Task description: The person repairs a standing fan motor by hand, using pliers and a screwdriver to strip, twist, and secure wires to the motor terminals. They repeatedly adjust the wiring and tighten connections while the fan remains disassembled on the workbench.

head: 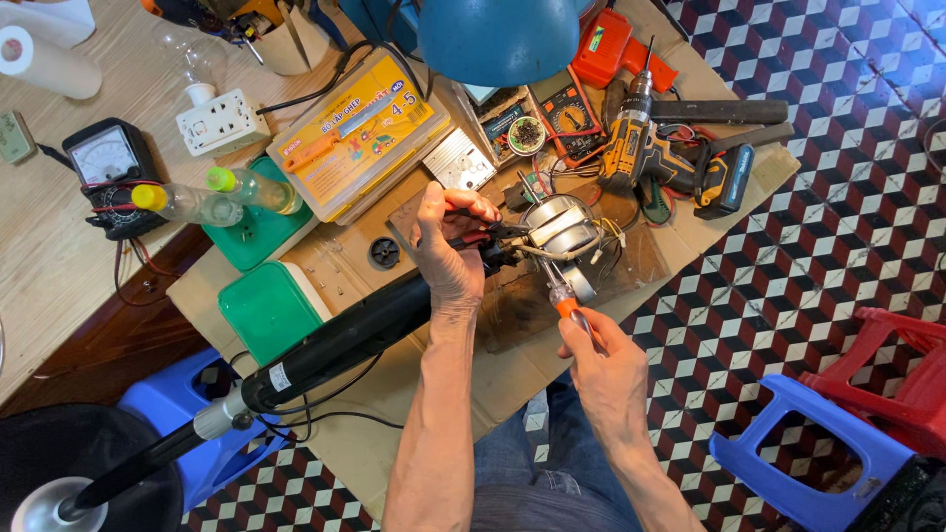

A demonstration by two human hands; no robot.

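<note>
A silver fan motor (562, 234) with loose wires sits on a wooden board at the top of a black fan pole (335, 345). My left hand (448, 246) grips red-handled pliers (483, 229) whose jaws reach the motor's left side. My right hand (601, 369) holds an orange-handled screwdriver (570, 300), its tip against the underside of the motor. The pole runs down left to a round black base (59, 473).
A yellow cordless drill (641, 148), a multimeter (570, 116), a yellow parts case (365, 133), green boxes (266, 310), two bottles (217, 197) and an analog meter (103, 158) crowd the cardboard-covered bench. Blue stools (808, 453) and a red stool (907, 374) stand on the tiled floor.
</note>
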